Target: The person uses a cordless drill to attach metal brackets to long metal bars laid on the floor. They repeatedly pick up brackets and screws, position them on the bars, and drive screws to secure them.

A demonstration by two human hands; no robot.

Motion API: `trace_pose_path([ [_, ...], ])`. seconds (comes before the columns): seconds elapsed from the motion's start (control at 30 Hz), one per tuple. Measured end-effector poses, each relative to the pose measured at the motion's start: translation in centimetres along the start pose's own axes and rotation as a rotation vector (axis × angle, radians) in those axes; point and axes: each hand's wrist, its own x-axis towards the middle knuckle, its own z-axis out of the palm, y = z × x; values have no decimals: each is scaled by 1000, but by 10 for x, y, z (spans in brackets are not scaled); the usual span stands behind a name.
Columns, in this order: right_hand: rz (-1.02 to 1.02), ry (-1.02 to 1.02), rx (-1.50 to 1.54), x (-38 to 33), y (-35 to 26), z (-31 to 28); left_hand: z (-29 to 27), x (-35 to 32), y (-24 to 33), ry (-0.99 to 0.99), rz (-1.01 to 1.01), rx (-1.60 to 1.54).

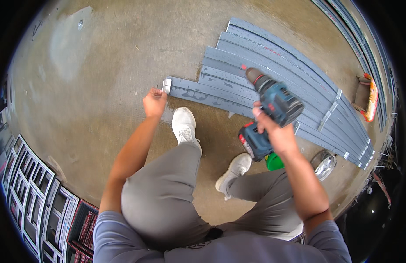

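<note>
Several long grey metal profiles (238, 74) lie side by side on the floor ahead of me and to the right, their surfaces wet in patches. At the left end of the nearest one sits a small pale metal bracket (167, 86). My left hand (154, 103) pinches that bracket's edge with its fingertips. In my right hand (273, 131) is a blue and black cordless drill (277, 103), gripped by its handle and held above the profiles. Its chuck points to the upper left, away from the bracket. The drill looks slightly blurred.
A green tub (274, 161) and a round container of shiny small parts (324, 165) stand near my right leg. An open cardboard box (364, 96) lies beyond the profiles, near more long metal lengths (343, 22). Welded metal frames (36, 193) are stacked at the lower left.
</note>
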Motion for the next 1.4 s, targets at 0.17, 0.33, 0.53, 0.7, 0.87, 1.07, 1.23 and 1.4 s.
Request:
trace_pose_path([
  [0.17, -270, 78, -115, 38, -19, -27, -11, 5, 6, -47, 74, 161],
  [0.33, -455, 118, -96, 40, -33, -48, -38, -18, 42, 50, 217, 305],
  [0.53, -504, 121, 194, 33, -33, -95, -24, -40, 134, -630, 619, 354],
  [0.7, -477, 220, 414, 25, -25, -133, 87, -106, 205, -1054, 879, 607],
  [0.87, -483, 439, 437, -3, -8, -183, 220, -249, 239, -1262, 774, 600],
  [1.07, -482, 528, 600, -23, 10, -220, 302, -343, 213, -1286, 771, 653],
  [1.23, -472, 552, 606, -50, 12, -218, 297, -332, 209, -1235, 801, 604],
  [1.4, -451, 523, 642, -41, 8, -211, 226, -242, 247, -1281, 852, 674],
])
